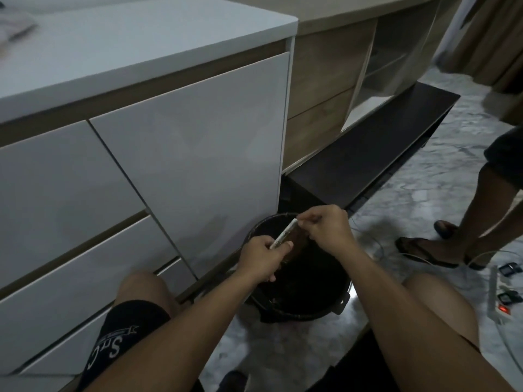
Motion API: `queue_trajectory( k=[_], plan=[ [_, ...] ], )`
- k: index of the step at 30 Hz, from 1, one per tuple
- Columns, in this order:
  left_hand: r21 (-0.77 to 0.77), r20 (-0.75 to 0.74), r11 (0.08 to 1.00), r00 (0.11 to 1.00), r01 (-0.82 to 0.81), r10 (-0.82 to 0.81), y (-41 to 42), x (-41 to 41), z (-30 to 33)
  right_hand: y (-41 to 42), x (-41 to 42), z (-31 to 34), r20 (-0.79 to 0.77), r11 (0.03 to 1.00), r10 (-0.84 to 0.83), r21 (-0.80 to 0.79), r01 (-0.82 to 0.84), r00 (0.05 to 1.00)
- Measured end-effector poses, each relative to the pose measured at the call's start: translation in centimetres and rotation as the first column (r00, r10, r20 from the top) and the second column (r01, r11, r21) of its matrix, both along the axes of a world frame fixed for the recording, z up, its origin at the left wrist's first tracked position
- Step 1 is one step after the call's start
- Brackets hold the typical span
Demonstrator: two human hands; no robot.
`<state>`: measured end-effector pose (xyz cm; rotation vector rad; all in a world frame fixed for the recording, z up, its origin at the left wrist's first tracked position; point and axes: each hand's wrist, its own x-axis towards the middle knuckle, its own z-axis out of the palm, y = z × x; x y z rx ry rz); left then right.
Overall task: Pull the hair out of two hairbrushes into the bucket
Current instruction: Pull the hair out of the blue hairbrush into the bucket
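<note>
Head view – looks down, forward – close over bucket [300, 306].

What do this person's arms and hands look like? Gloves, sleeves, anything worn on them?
Both arms are bare from as far up as the view shows down to the fingers: no sleeves or gloves. The left hand and right hand show no rings, watch or bracelet that I can make out. Nearby, only black shorts with white lettering are worn.

Dim, greyish indoor light with soft, weak shadows. The bucket [300, 278] interior is nearly black, hiding its contents. Faint sheen on the cabinet [184, 154] fronts and floor [424, 176]. Wide-angle bending curves the edges; corners are blurred, detail soft throughout.
</note>
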<state>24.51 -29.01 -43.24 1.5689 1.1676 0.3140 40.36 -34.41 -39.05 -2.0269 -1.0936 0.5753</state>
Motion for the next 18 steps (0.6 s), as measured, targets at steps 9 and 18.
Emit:
queue_trajectory(
  k=[9, 18],
  plan=[
    [-0.058, 0.033, 0.997, 0.998, -0.056, 0.058, 0.6, -0.7, 0.6, 0.0, 0.0, 0.2, -0.126, 0.968, -0.205, 0.122, 0.221, 0.970],
    [-0.073, 0.028, 0.996, 0.999, -0.042, 0.044, 0.2, -0.6, 0.8, -1.0, -0.5, 0.0, -0.163, 0.996, 0.072, 0.071, -0.061, 0.984]
  ],
)
